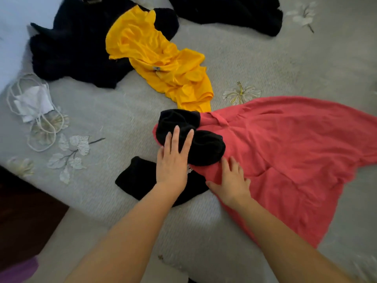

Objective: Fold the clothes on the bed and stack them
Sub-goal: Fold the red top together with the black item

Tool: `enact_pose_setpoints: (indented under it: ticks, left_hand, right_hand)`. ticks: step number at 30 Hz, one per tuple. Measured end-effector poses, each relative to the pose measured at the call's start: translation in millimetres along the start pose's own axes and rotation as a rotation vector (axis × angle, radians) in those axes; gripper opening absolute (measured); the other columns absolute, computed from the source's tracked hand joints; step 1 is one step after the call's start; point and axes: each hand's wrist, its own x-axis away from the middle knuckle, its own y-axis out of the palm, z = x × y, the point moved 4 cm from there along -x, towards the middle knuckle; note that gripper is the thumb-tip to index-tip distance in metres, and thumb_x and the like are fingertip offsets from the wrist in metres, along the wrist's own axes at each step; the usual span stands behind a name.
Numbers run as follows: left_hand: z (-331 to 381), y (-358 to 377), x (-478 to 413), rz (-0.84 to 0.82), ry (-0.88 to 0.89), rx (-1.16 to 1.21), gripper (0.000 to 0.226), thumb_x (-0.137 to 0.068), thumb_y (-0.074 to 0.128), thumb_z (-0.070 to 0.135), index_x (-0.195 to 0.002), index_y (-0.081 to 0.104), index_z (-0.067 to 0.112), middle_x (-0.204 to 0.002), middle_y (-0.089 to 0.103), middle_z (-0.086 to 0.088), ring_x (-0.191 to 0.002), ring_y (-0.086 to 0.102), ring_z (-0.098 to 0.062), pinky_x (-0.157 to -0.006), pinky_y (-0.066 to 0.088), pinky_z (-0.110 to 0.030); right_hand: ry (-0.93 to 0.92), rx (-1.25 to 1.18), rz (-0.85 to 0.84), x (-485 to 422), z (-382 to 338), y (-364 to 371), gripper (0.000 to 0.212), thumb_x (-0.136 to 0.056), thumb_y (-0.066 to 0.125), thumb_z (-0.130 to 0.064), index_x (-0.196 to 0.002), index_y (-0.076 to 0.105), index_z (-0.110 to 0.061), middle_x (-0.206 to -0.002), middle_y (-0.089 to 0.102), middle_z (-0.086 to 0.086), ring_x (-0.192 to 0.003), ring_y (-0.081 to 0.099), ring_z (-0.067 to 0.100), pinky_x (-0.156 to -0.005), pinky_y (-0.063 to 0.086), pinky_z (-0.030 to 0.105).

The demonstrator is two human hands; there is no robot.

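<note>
We find the black garment (204, 148) at frame centre, overlapping the red garment (295, 144) on the bed (122, 111). The left hand (173, 166) presses it flat and the right hand (232, 182) rests on the red, fingers (175, 137) straight, holding nothing. Folding appears barely begun; the next move calls for separating them.

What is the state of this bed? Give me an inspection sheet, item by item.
Surface: grey textured bedspread with printed flowers, rumpled.
Job's things: coral-red knit garment spread at right; small black fabric piece bunched on its near-left end; flat black fabric piece under the left wrist; crumpled yellow garment; large black fuzzy garment, far left; another black garment, far edge.
Clutter: white face masks with looped cords, left.
Hands: left hand flat on the small black piece; right hand flat on the coral garment.
Cables: nothing seen.
Surroundings: dark wooden surface beside the bed, lower left.
</note>
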Motion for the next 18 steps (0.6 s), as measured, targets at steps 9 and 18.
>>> enact_pose_setpoints:
  ticks: [9, 18]
  left_hand:
    - [-42, -13, -19, 0.1, -0.584, 1.14, 0.015, -0.099, 0.04, 0.015, -0.105, 0.053, 0.021, -0.109, 0.059, -0.006, -0.111, 0.055, -0.026, -0.085, 0.043, -0.035]
    - [-19, -114, -20, 0.188, -0.768, 1.87, 0.04, -0.102, 0.04, 0.025, -0.14, 0.037, 0.011, -0.133, 0.051, -0.011, -0.116, 0.056, -0.027, -0.085, 0.049, -0.038]
  right_hand:
    - [0.058, -0.704, 0.398, -10, 43, -49, 0.02, -0.096, 0.045, -0.005, -0.081, 0.05, -0.016, -0.077, 0.057, 0.004, -0.074, 0.051, 0.02, -0.068, 0.037, 0.025]
    - [-0.02, -1.55, 0.563, 68, 67, -217, 0.032, -0.1, 0.04, -0.007, -0.074, 0.048, -0.022, -0.052, 0.053, -0.017, -0.052, 0.046, -0.004, -0.053, 0.039, 0.013]
